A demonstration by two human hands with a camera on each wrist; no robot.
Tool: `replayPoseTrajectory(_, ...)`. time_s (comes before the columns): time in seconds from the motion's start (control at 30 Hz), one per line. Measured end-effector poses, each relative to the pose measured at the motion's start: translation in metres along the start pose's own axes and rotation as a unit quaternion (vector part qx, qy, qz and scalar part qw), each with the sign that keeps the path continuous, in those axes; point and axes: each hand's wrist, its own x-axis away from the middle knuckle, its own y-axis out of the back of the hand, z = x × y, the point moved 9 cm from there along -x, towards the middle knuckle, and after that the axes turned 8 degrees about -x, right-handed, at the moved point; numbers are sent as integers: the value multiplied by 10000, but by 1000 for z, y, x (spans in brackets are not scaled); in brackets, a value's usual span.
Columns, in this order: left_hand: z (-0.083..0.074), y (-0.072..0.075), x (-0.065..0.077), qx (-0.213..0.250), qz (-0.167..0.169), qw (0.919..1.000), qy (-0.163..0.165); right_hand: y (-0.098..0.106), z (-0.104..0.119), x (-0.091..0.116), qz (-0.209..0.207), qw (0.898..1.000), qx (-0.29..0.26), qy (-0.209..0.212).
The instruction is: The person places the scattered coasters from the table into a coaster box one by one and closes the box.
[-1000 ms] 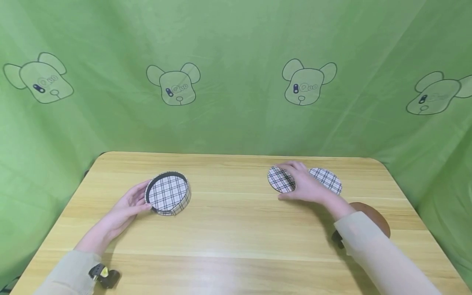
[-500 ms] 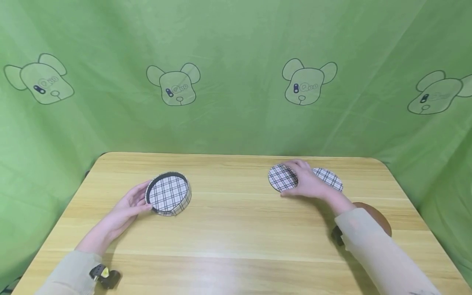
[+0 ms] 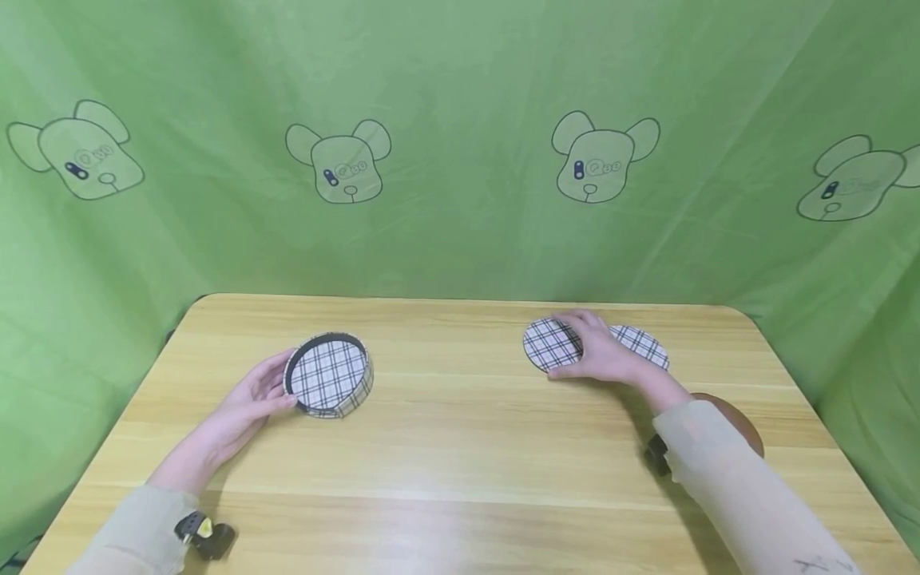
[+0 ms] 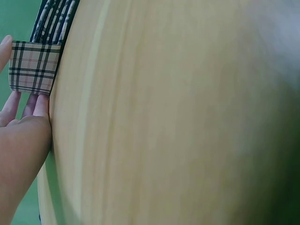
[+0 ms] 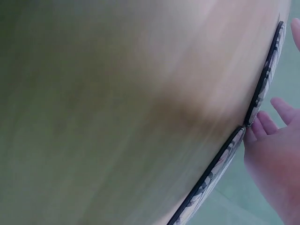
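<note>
At the table's left, my left hand (image 3: 244,406) grips the side of a round plaid coaster holder (image 3: 327,375) with a dark inner rim. Its open top tilts toward the head camera; in the left wrist view, the thumb and fingers bracket the plaid wall (image 4: 33,68). On the right, my right hand (image 3: 592,351) spans a flat plaid coaster (image 3: 548,345), with the fingers at its far edge and the thumb by its near edge. In the right wrist view, a gap shows between thumb and coaster. A second plaid coaster (image 3: 642,343) lies just right, partly behind the hand.
A brown disc (image 3: 736,419) lies under the right forearm, mostly covered by the sleeve. The pale wooden table (image 3: 431,463) reaches back to a green curtain (image 3: 460,239) with printed bear heads. Dark wrist cameras hang below both cuffs.
My right hand has slid slightly right over the coaster, which shows a little more of its surface. The left hand and coaster holder have stayed in place.
</note>
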Motion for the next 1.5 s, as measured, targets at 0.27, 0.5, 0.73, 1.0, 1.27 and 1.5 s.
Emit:
replayPoseTrajectory(0.27, 0, -1, -1, -1, 28, 10000, -4, -1, 2, 1, 10, 9999, 113, 1)
replayPoseTrajectory(0.5, -1, -1, 0, -42, 16, 10000, 52, -3, 3, 1, -10, 9995, 301, 78)
replayPoseTrajectory(0.73, -1, -1, 0, -27, 27, 10000, 38, -3, 3, 0, -26, 9994, 326, 64)
replayPoseTrajectory(1.0, 2, 0, 0, 8, 25, 10000, 64, -3, 1, -1, -53, 9994, 353, -1)
replayPoseTrajectory(1.27, 0, -1, 1, 8, 39, 10000, 25, -2, 5, -1, -98, 9993, 354, -35)
replayPoseTrajectory(1.5, 0, 0, 1, 32, 14, 10000, -26, -2, 9, -1, -117, 9990, 438, -25)
